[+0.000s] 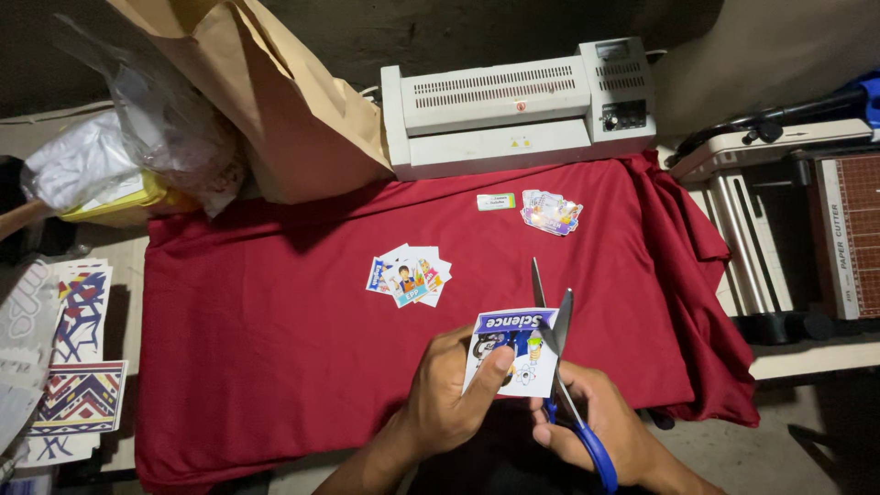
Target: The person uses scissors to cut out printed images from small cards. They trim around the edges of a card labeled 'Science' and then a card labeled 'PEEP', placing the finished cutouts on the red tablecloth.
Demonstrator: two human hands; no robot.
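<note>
Single head-worn view — looks steeply down and forward from the near edge of the bench (275,312), close above the hands, reaching to the laminator (518,105) at the far edge.

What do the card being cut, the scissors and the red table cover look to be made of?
Card: printed paper, probably laminated; it stays stiff and flat in the left hand.
Scissors: bare grey metal blades, glossy blue handles, likely plastic, in the right hand.
Red cover: matte woven cloth, creased and draped at the edge.
</note>
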